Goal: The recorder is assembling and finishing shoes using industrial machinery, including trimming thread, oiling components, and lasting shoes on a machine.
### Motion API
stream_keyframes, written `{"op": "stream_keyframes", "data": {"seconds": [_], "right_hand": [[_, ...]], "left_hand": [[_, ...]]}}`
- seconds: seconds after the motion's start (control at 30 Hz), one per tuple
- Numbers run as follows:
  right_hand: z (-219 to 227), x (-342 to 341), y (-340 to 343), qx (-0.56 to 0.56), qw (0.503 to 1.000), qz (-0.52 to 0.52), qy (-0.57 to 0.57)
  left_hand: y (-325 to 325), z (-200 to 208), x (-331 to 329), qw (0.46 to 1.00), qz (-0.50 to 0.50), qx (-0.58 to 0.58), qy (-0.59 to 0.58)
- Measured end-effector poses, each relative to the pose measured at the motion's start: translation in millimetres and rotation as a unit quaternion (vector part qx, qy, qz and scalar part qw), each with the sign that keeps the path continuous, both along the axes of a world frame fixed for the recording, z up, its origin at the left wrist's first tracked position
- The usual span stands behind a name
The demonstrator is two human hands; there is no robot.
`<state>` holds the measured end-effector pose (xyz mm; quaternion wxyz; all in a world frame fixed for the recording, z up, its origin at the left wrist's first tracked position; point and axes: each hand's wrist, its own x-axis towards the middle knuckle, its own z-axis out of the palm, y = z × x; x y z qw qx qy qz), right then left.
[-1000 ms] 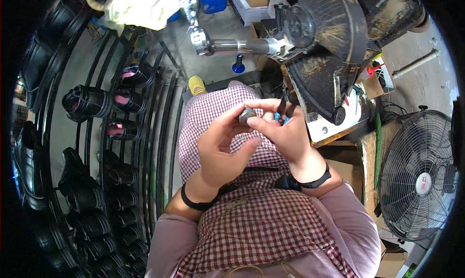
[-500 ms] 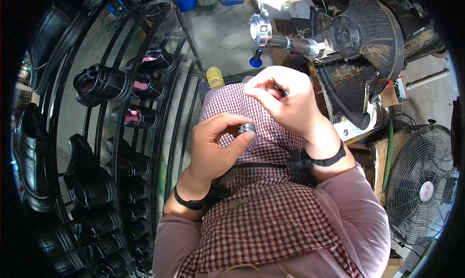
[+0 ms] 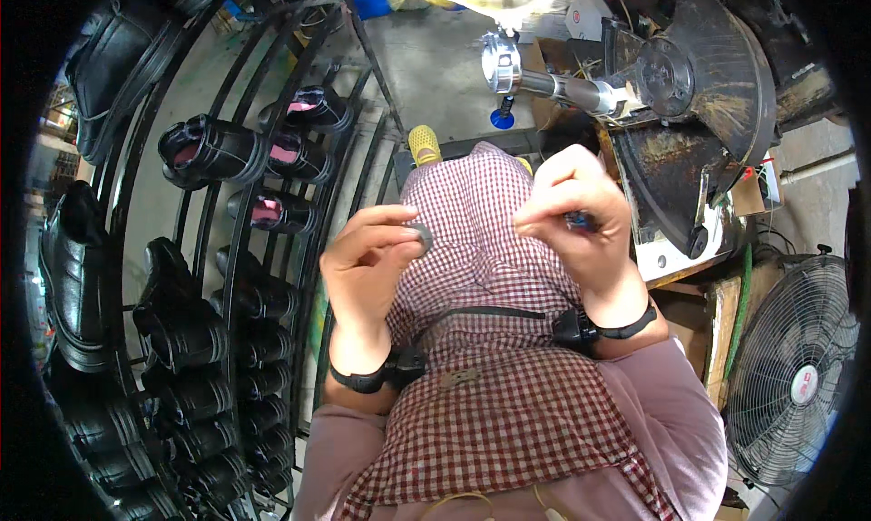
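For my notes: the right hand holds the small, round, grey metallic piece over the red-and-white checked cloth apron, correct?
Wrong hand: the head view shows the left hand holding the round grey metallic piece over the checked apron.

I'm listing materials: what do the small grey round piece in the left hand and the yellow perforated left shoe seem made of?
The small grey round piece in the left hand: probably dull metal, from its grey tone, though plastic is possible. The yellow perforated left shoe: likely matte foam or rubber, given its regular holes.
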<state>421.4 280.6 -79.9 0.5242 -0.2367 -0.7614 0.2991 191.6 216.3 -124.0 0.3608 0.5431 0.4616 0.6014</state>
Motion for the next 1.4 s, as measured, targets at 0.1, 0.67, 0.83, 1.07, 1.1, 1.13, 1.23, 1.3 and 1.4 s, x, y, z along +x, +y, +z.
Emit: {"op": "stream_keyframes", "data": {"seconds": [0.1, 0.67, 0.83, 1.07, 1.1, 1.13, 1.23, 1.3, 1.4], "right_hand": [[-14, 17, 0, -0.049, 0.994, -0.074, 0.067], [-8, 55, -2, -0.103, 0.990, -0.033, 0.092], [-25, 59, 12, -0.137, 0.975, -0.137, 0.108], [-18, 38, 3, -0.413, 0.903, 0.082, 0.086], [0, 30, -1, -0.505, 0.838, 0.187, 0.087], [1, 17, -3, -0.518, 0.807, 0.263, 0.108], [3, -6, -1, -0.590, 0.730, 0.326, 0.116], [0, -16, 4, -0.582, 0.725, 0.345, 0.130], [1, -23, 5, -0.592, 0.702, 0.367, 0.146]], "left_hand": [[3, 16, 14, 0.998, 0.051, 0.034, 0.011], [26, 24, 41, 0.994, 0.062, 0.045, 0.075], [19, 36, 33, 0.999, 0.012, -0.003, 0.049], [20, 46, 41, 0.978, 0.145, 0.081, 0.127], [19, 47, 43, 0.975, 0.154, 0.089, 0.132], [18, 49, 43, 0.972, 0.163, 0.097, 0.136], [14, 56, 45, 0.963, 0.171, 0.110, 0.180], [10, 62, 44, 0.945, 0.174, 0.133, 0.244], [5, 60, 38, 0.930, 0.149, 0.182, 0.281]]}}
